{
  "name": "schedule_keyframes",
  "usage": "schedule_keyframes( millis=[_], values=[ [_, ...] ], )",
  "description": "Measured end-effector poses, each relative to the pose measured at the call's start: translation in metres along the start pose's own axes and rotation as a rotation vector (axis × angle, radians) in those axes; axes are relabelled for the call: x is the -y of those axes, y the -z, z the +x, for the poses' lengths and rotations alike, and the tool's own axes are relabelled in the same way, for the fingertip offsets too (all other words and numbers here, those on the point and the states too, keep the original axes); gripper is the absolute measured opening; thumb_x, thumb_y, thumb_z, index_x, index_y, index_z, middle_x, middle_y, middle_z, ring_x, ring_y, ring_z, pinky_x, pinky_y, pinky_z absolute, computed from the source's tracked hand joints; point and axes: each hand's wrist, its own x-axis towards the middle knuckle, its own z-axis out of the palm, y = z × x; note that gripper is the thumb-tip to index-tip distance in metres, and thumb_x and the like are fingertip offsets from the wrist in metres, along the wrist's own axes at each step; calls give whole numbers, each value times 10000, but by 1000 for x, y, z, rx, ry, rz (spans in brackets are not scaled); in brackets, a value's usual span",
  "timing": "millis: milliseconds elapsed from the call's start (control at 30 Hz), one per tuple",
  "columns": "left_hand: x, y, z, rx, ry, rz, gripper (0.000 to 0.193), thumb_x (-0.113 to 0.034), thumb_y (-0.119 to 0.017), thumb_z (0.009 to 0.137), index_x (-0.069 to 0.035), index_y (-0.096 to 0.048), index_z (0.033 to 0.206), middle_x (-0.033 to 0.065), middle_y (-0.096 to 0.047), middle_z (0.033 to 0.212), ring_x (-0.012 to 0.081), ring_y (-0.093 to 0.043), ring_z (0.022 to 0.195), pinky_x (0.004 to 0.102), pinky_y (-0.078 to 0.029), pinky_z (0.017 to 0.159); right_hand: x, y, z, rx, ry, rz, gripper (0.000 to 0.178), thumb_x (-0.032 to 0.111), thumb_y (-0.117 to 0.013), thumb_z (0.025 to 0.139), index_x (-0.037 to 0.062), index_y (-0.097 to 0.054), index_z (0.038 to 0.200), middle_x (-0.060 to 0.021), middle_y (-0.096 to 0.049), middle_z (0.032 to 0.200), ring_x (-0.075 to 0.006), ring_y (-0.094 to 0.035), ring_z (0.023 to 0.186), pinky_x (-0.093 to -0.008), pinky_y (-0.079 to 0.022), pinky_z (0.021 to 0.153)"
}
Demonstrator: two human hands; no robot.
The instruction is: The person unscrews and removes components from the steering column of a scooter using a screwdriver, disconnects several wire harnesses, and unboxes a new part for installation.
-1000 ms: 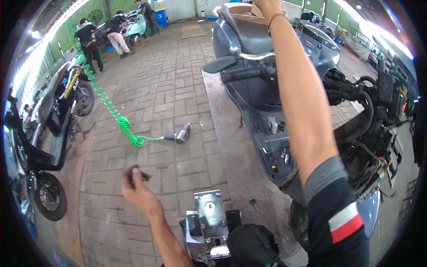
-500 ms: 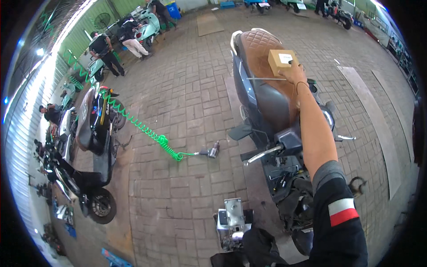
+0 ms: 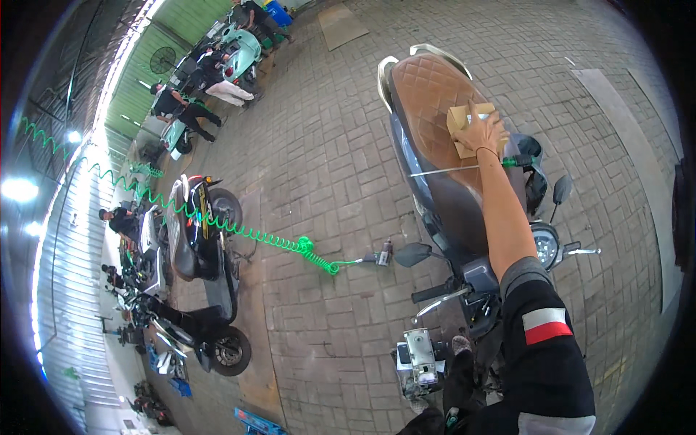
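Note:
My right hand (image 3: pixel 480 135) reaches over a small brown cardboard box (image 3: pixel 460 116) on the scooter's seat, with fingers bent over the box and gripping it. Most of the box's top is hidden under the hand. The long seat (image 3: pixel 428 90) is quilted brown at the back and darker toward the handlebar. Just below my wrist, a long screwdriver lies across the seat; its green and black handle (image 3: pixel 518 161) sticks out past the right side. My left hand is out of view.
A grey air impact wrench (image 3: pixel 383 254) lies on the brick floor, joined to a green coiled hose (image 3: pixel 290 243). Near my feet is a metal-topped unit (image 3: pixel 420 357). Another scooter (image 3: pixel 210 254) stands left. Several people work by a mint-green scooter (image 3: pixel 245 54) behind.
My view has turned, so the scene is tilted. My right hand has moved further over the box, covering more of it. More of the screwdriver's handle now shows.

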Motion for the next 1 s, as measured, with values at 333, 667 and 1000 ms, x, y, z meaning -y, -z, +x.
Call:
schedule_keyframes(
  millis=[333, 667, 1000],
  values=[
    [-28, 20, 31, 348, -264, -207, 448, -365, -635, 1008, -120, -558, 1375, 150, -657, 1187, 261, -637, 1000, 465, -502, 935, 19, 144, -66, -82, 775, 185, 1014, 360, -894, 534, 371, -492, 1465, -301, -419, 1443, -509, -405, 1376, -615, -373, 1116],
    [-285, 49, -74, 968, -194, -1207, 1046, -871, -364, 890, -123, -250, 1614, 160, -436, 1552, 374, -412, 1455, 605, -398, 1151, 0, 313, -440, 647, 1756, 227, 934, 363, -897, 504, 306, -598, 1387, -291, -385, 1466, -511, -371, 1379, -628, -317, 1148],
    [-56, 154, -136, 828, -256, -1643, 994, -799, -446, 893, -87, -346, 1579, 174, -497, 1503, 337, -547, 1339, 506, -506, 1088, -52, 321, -675, 603, 671, 1163, 805, 174, -857, 706, 63, -397, 1357, -148, -429, 1314, -278, -449, 1264, -424, -407, 1063]
  ],
)
